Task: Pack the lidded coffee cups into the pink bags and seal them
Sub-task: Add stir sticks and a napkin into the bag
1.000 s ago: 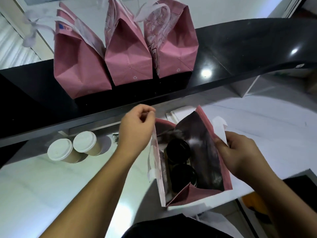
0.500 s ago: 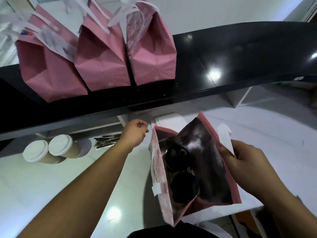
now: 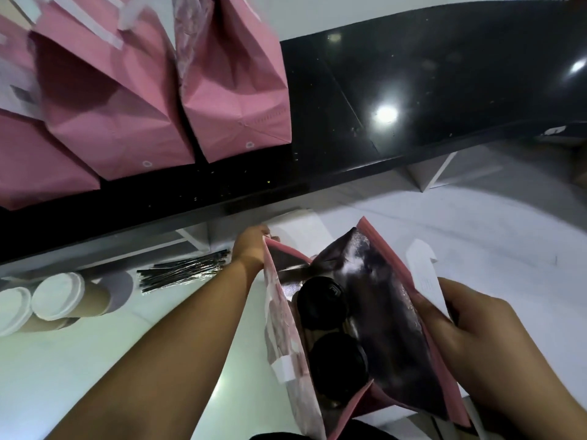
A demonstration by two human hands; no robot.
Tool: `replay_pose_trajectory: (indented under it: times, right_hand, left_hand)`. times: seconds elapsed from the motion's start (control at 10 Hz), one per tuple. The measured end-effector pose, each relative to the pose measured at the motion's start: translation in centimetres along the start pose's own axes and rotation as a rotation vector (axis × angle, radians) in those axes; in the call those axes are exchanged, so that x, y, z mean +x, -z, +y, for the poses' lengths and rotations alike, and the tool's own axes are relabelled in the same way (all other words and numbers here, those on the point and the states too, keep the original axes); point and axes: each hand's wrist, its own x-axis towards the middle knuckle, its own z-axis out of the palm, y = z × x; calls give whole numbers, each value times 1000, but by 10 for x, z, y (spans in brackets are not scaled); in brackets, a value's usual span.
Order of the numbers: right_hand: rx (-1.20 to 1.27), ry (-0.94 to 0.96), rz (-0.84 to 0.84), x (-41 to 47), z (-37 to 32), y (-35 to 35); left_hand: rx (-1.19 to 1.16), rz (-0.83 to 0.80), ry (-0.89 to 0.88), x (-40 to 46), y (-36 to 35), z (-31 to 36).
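Note:
An open pink bag [image 3: 441,354] with a silvery lining stands on the white counter in front of me. Two black-lidded cups, a far one [image 3: 320,301] and a near one [image 3: 338,365], sit upright inside it. My right hand [image 3: 476,338] grips the bag's right wall together with a white paper strip [image 3: 424,274]. My left hand [image 3: 251,246] reaches past the bag's far left corner; its fingertips are hidden behind the rim. Two white-lidded brown cups [image 3: 57,295] stand at the left.
Three closed pink bags [image 3: 232,90] stand on the black shelf [image 3: 413,90] above the counter. A bundle of black wrapped sticks [image 3: 184,271] lies under the shelf edge. White sheets [image 3: 298,230] lie beyond the open bag.
My left hand let go of the bag's left rim and moved forward toward the shelf edge. My head moved closer and right, so everything looms larger. The right hand keeps its hold.

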Motion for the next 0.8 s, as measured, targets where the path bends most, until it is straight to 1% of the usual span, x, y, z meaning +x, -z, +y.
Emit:
replay_pose_trajectory:
  times: [0.1,0.2,0.3,0.4,0.5,0.6,0.7,0.8]
  right_hand:
    - [-4,-34,-18,5,-2,1]
    - [-1,-36,-14,10,-5,1]
    - [0,-43,-14,15,-7,-1]
    - [8,-38,-7,18,-5,-4]
    - [22,-33,9,20,-5,-5]
    - [28,-35,6,18,-7,-4]
    - [47,-41,27,16,-9,-3]
    - [25,-26,14,13,-7,-3]
  left_hand:
    - [-75,71,43,12,-8,1]
    - [-24,93,78,30,-10,0]
    - [-85,53,64,39,-12,-1]
    - [-82,63,92,45,-11,2]
    - [-134,-29,15,33,-10,1]
    - [29,60,-166,29,-10,-3]
    - [35,94,-258,18,-6,4]
    - [173,127,-376,9,7,2]
